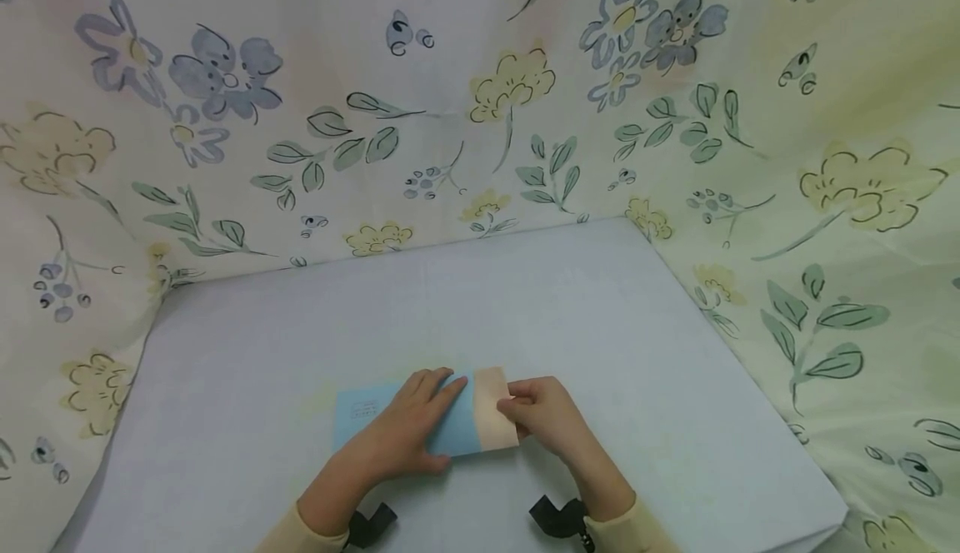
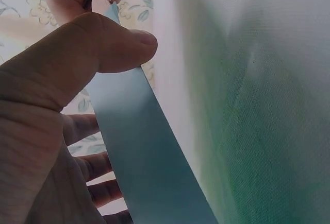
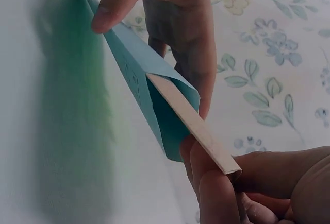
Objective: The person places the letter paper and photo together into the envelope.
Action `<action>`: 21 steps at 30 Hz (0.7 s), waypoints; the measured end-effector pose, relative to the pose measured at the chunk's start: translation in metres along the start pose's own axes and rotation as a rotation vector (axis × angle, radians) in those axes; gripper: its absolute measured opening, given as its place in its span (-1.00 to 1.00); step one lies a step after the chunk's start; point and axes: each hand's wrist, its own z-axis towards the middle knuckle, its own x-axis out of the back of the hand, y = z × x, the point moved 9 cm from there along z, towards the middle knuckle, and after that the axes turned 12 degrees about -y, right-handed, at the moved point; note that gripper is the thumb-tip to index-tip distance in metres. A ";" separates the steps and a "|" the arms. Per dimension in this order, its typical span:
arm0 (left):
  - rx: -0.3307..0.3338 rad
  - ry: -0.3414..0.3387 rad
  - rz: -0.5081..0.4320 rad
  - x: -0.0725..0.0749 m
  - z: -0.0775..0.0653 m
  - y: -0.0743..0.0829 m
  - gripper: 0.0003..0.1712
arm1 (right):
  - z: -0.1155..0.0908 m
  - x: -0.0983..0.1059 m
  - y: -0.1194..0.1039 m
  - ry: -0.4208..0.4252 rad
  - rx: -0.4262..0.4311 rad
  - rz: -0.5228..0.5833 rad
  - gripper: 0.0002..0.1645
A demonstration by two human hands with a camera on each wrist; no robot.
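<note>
A light blue envelope [image 1: 457,428] is held just above the white table, with small printed lines near its left end. My left hand [image 1: 403,430] grips it across its width, thumb at the near edge and fingers at the far edge. From the envelope's right end sticks out a folded, peach-coloured sheet of paper [image 1: 492,411]. My right hand [image 1: 551,420] pinches the outer end of that sheet between thumb and fingers. In the right wrist view the envelope's mouth [image 3: 172,116] gapes, and the folded paper [image 3: 193,121] lies partly inside; its inner end is hidden.
The white-covered table [image 1: 450,311] stretches out around the hands. A floral cloth [image 1: 450,120] hangs behind it and along both sides. Black wrist mounts [image 1: 558,518] show at the near edge of the head view.
</note>
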 end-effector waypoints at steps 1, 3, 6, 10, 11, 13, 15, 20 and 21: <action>-0.003 0.003 0.001 0.000 0.000 0.000 0.24 | 0.000 0.000 0.000 0.005 -0.001 -0.007 -0.60; -0.006 0.007 0.005 0.001 0.000 0.000 0.24 | 0.001 -0.001 0.000 0.013 0.001 -0.017 -0.60; -0.014 0.018 0.012 0.002 0.000 0.000 0.24 | 0.002 0.000 0.001 0.027 -0.001 -0.021 -0.59; -0.018 0.032 0.013 0.004 -0.001 0.000 0.24 | 0.001 0.001 0.000 0.029 -0.010 -0.018 -0.54; -0.018 0.033 0.013 0.004 -0.001 0.000 0.24 | 0.001 0.001 0.000 0.025 -0.015 -0.017 -0.51; -0.018 0.034 0.013 0.003 -0.001 -0.001 0.24 | 0.000 0.001 -0.001 0.015 -0.024 -0.018 -0.46; -0.018 0.035 0.011 0.002 0.000 -0.002 0.24 | -0.002 0.001 -0.002 0.013 -0.030 -0.019 -0.41; 0.003 0.026 -0.015 0.001 0.001 -0.005 0.26 | -0.004 0.006 0.000 0.049 -0.050 -0.024 -0.44; 0.007 0.023 -0.018 0.001 0.001 -0.005 0.26 | -0.005 0.008 0.001 0.062 -0.058 -0.030 -0.45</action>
